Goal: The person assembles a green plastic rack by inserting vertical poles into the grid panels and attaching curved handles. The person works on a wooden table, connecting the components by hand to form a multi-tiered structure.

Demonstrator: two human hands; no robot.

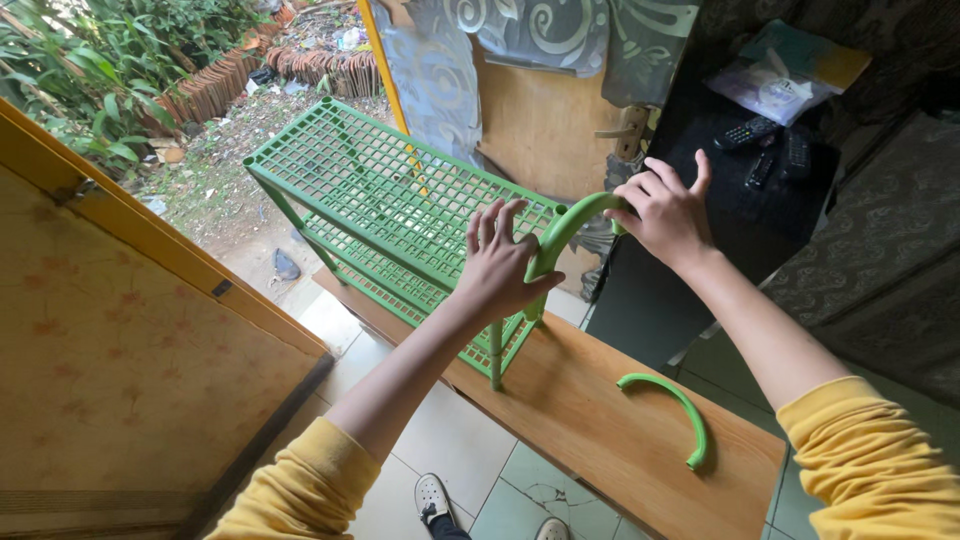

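While the green mesh rack [390, 185] stands on the wooden desk [600, 410], I grip a curved green bar [565, 225] at its 3 o'clock end, left hand [500, 270] and right hand [670, 215] both wrapped round it; seating it comes next, I judge. A spare bar [680, 410] lies at 5 o'clock.

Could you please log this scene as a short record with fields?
Left hand: grips one end of a green curved handle at the rack's corner
Right hand: holds the handle's other end
Rack: green plastic grid shelves, standing on a wooden board
Spare handle: lies loose on the board, right of the rack
Background: remotes on a dark surface; open door; garden outside
Floor: tiles, shoes below
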